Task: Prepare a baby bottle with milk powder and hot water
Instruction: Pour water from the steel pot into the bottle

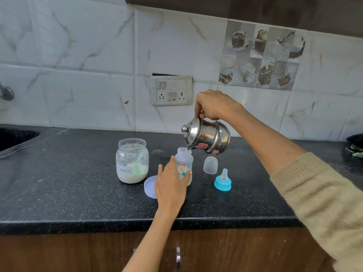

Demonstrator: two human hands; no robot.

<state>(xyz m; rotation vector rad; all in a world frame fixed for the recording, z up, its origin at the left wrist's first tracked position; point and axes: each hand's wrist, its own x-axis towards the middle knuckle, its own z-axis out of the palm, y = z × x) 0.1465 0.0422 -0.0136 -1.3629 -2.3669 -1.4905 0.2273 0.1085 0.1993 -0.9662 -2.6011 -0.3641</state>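
While the bottle (184,165) stands upright on the black bench (78,193), its long axis vertical and its open mouth facing up, the steel pot (207,137) is tipped over on its side above it, lid knob pointing left and spout low at the bottle's rim. The right hand (213,106) is closed around the pot's handle from above, holding it in the air. The left hand (171,181) wraps loosely around the bottle's lower half, thumb on the right side, fingers partly spread on the left. Clear plastic, the bottle bears red lettering and small flower prints; what is inside it cannot be told. Left of it stands an open glass jar (132,163), labelled in handwriting, about a third full of white powder with a pale green scoop (139,163) leaning inside. Its lilac lid (150,186) lies on the bench just beside the left hand. Right of the bottle sit a clear dome cap (210,165) and, nearer the edge, a blue ring with a teat (223,181), teat pointing up.
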